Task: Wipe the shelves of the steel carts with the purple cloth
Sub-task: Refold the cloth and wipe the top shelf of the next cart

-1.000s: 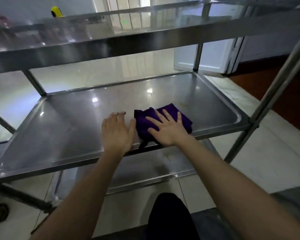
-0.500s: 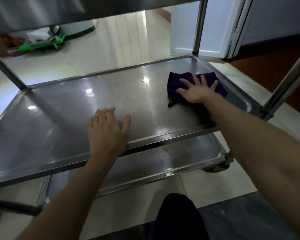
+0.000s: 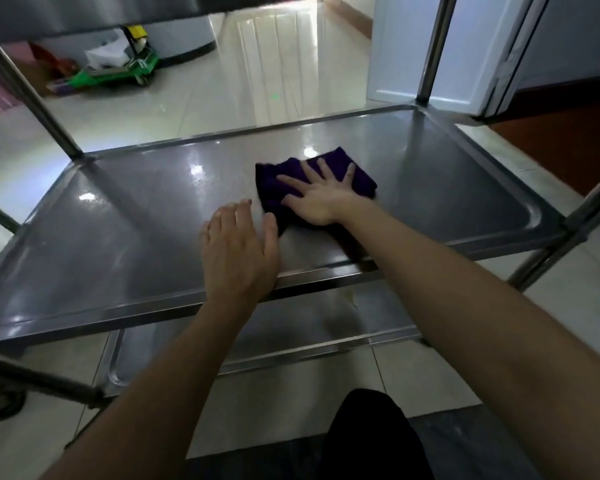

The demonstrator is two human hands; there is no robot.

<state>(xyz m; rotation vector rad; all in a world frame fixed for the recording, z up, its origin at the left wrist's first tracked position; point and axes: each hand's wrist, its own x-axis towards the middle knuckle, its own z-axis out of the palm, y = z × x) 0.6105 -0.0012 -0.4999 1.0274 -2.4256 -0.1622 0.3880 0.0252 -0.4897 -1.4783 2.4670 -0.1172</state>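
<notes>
A folded purple cloth (image 3: 362,177) lies on the middle shelf (image 3: 125,216) of a steel cart, a little right of centre. My right hand (image 3: 321,195) presses flat on the cloth with fingers spread and covers its near part. My left hand (image 3: 239,247) rests flat on the bare steel just left of the cloth, near the shelf's front rim, holding nothing. A lower shelf (image 3: 312,323) shows beneath, partly hidden by the middle one and my arms.
The top shelf's edge (image 3: 84,12) hangs overhead. Upright steel posts stand at the corners (image 3: 433,50) (image 3: 35,98). A green wheeled item (image 3: 118,72) with clutter sits on the tiled floor beyond. A white door (image 3: 399,46) stands at the back right.
My right hand slid the cloth out to the far right corner of the shelf, then back left toward the centre. My left hand stayed flat near the front rim.
</notes>
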